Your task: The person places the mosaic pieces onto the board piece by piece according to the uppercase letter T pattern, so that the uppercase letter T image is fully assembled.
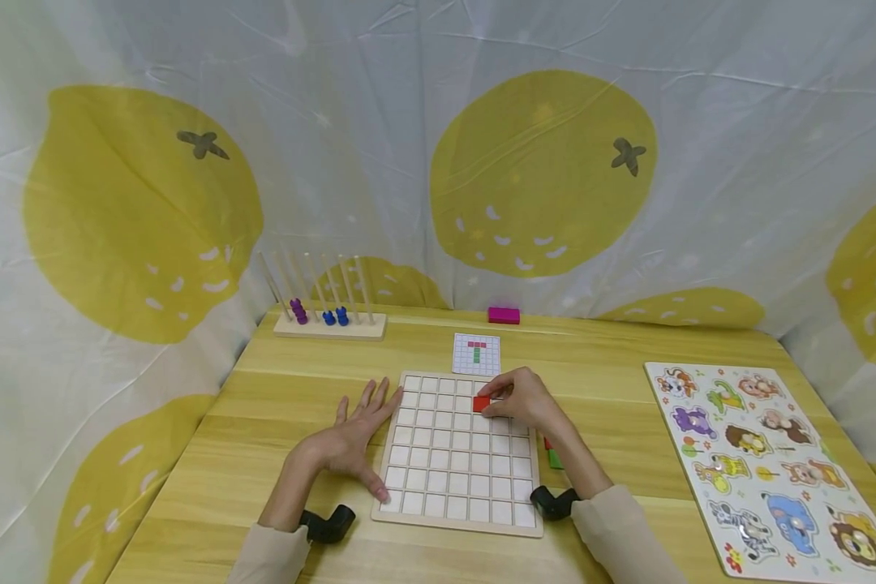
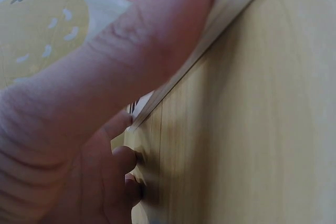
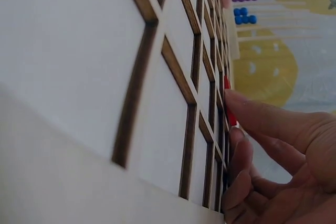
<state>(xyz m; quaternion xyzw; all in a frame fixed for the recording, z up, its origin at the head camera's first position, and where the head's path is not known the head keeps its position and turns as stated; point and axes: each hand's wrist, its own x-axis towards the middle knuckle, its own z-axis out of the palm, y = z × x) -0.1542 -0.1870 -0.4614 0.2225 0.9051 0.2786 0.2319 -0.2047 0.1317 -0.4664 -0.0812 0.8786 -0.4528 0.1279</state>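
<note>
A wooden grid board (image 1: 456, 526) with white square cells lies in front of me. My right hand (image 1: 518, 399) pinches a red square tile (image 1: 481, 403) between thumb and fingers over the upper right part of the grid. In the right wrist view the red tile (image 3: 231, 115) shows edge-on, close against the grid. My left hand (image 1: 348, 442) is spread along the board's left side, its thumb on the lower left corner and its fingertips near the upper left edge. Behind the board, a small card (image 1: 464, 365) shows a T of red and green squares on a grid.
A green tile (image 1: 556, 460) and a red one (image 1: 547, 443) lie right of the board, partly behind my right forearm. A peg stand (image 1: 365, 331) with purple and blue beads stands back left. A magenta block (image 1: 504, 315) sits at the back; an animal puzzle (image 1: 701, 454) lies right.
</note>
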